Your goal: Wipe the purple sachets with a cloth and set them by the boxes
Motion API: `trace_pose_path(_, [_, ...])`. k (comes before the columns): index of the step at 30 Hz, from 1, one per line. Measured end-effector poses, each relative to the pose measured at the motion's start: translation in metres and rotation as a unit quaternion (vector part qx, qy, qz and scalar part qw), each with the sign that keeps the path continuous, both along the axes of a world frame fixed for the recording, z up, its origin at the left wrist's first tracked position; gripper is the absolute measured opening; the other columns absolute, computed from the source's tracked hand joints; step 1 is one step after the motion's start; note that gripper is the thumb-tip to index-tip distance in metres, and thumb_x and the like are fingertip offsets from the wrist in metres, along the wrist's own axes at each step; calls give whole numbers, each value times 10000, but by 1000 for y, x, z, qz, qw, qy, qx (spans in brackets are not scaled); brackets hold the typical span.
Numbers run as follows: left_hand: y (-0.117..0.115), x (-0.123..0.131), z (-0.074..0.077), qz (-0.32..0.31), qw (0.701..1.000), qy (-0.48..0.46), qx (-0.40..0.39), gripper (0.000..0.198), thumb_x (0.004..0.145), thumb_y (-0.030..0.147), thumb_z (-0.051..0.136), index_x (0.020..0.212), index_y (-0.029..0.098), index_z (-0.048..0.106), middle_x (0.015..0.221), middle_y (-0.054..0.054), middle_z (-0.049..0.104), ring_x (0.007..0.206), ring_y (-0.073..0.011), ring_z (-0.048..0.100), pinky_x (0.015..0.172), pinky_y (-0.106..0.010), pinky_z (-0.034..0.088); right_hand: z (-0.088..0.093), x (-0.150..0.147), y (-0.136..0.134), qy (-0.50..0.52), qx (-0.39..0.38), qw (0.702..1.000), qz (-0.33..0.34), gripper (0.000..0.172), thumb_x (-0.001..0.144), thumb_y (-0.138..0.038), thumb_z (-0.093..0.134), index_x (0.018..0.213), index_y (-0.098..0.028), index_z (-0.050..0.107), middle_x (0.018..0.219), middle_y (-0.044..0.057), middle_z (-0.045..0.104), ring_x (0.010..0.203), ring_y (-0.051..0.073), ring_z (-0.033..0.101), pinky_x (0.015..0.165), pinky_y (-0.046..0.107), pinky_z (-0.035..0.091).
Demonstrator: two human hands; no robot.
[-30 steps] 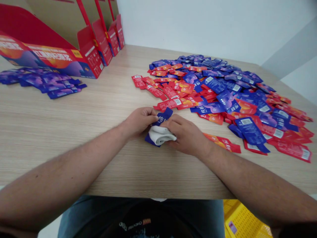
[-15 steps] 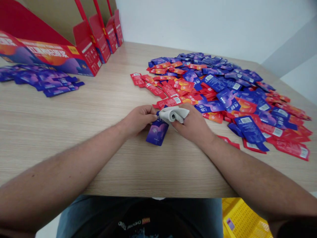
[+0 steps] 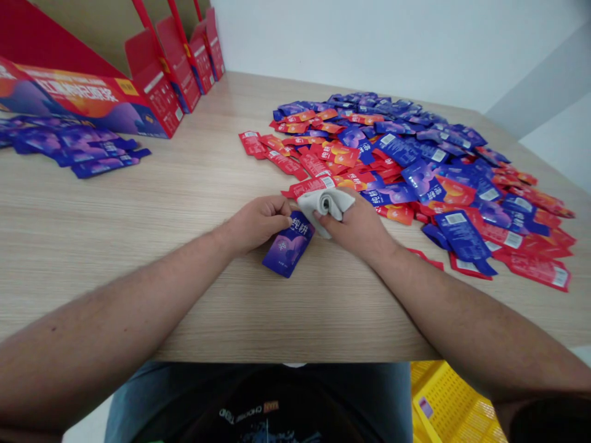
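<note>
Between my hands is a purple-blue pouch (image 3: pixel 287 247) with white lettering, tilted with its lower end toward me. My left hand (image 3: pixel 258 224) pinches its upper left edge between thumb and fingers. In my right hand (image 3: pixel 362 224) is a folded, rolled pale grey cloth (image 3: pixel 325 204), gripped at the pouch's upper right side. Part of the pouch's top is hidden by the cloth. Just beyond the cloth lies a red pouch (image 3: pixel 307 187) at the near edge of a large pile.
A wide pile of red and blue pouches (image 3: pixel 415 154) spreads over the right of the wooden table (image 3: pixel 194 184). More purple pouches (image 3: pixel 83 147) lie at the left, before red printed cartons (image 3: pixel 152 104). Below the table's right side is a yellow crate (image 3: pixel 455 400).
The cloth has lifted slightly off the pouch, uncovering more of its lettering. The pouch has tilted, its lower end swinging left. The whole view has shifted a little.
</note>
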State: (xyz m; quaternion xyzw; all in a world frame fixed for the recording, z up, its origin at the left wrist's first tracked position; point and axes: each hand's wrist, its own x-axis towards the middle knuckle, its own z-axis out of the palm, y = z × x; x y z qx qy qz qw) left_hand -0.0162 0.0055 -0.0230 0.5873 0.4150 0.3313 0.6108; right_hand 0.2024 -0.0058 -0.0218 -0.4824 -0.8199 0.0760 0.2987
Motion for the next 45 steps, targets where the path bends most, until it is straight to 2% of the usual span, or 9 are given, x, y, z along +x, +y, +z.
trace_pose_path(6, [1, -1, 0, -21, 1000, 7, 14, 142, 698, 153, 636, 674, 181, 498, 618, 49, 504, 548, -75, 411, 538, -220, 308, -1, 1, 2, 21, -6, 999, 29, 235, 877, -340, 644, 1064, -200, 671, 1031, 85, 715, 969, 258, 647, 846, 394, 523])
trace_pose_path(10, [0, -2, 2, -15, 1000, 10, 1, 126, 717, 170, 630, 711, 184, 505, 637, 52, 523, 541, -74, 404, 537, -223, 306, -1, 2, 4, 39, -36, 999, -11, 190, 884, -319, 621, 1034, -217, 680, 1004, 76, 724, 927, 259, 653, 827, 403, 524])
trace_pose_path(18, [0, 0, 0, 7, 1000, -6, -6, 142, 730, 178, 664, 716, 176, 522, 624, 56, 524, 538, -69, 420, 537, -216, 313, -4, -1, -1, 24, 3, 1000, 6, 218, 871, -294, 632, 1069, -212, 672, 1051, 90, 718, 979, 264, 645, 863, 412, 525])
trace_pose_path(23, [0, 4, 0, 27, 997, -51, -59, 183, 753, 243, 714, 746, 171, 546, 648, 32, 575, 542, -82, 481, 531, -217, 353, -1, -5, -8, 7, 0, 995, 96, 236, 826, -253, 669, 1058, -216, 642, 1041, 81, 708, 986, 258, 641, 847, 390, 522])
trace_pose_path(27, [-1, 4, 0, 50, 994, -59, -77, 169, 764, 180, 682, 750, 185, 514, 594, 59, 515, 490, -71, 446, 490, -201, 325, 0, -4, -9, 6, 16, 999, 39, 195, 851, -256, 658, 1040, -212, 642, 1012, 85, 697, 1005, 274, 629, 866, 409, 514])
trace_pose_path(32, [-1, 6, 2, 64, 994, -58, -74, 124, 805, 156, 622, 767, 196, 511, 578, 52, 513, 477, -84, 444, 475, -209, 333, 2, -9, -17, -52, -37, 984, 164, 296, 820, -229, 689, 1111, -227, 632, 1079, 80, 677, 1021, 256, 626, 836, 368, 526])
trace_pose_path(36, [0, 6, 1, 104, 991, -23, -78, 140, 829, 184, 614, 785, 214, 483, 590, 54, 510, 477, -96, 467, 472, -213, 355, 2, -11, -18, -30, -6, 997, 68, 256, 821, -209, 678, 1073, -208, 632, 1068, 94, 676, 1046, 275, 617, 887, 402, 515])
trace_pose_path(41, [3, 5, -5, 101, 995, 7, -8, 128, 827, 172, 620, 768, 201, 510, 580, 52, 483, 478, -78, 422, 460, -197, 318, 2, -14, -22, -97, -56, 976, 187, 303, 826, -242, 692, 1122, -220, 634, 1094, 85, 667, 998, 251, 621, 820, 365, 525])
trace_pose_path(45, [0, 9, 2, 125, 989, -18, -76, 134, 857, 164, 567, 801, 220, 458, 590, 53, 507, 471, -103, 492, 459, -208, 367, 0, -12, -20, -44, -24, 995, 83, 297, 845, -256, 691, 1129, -198, 628, 1085, 105, 664, 1032, 271, 618, 879, 404, 517])
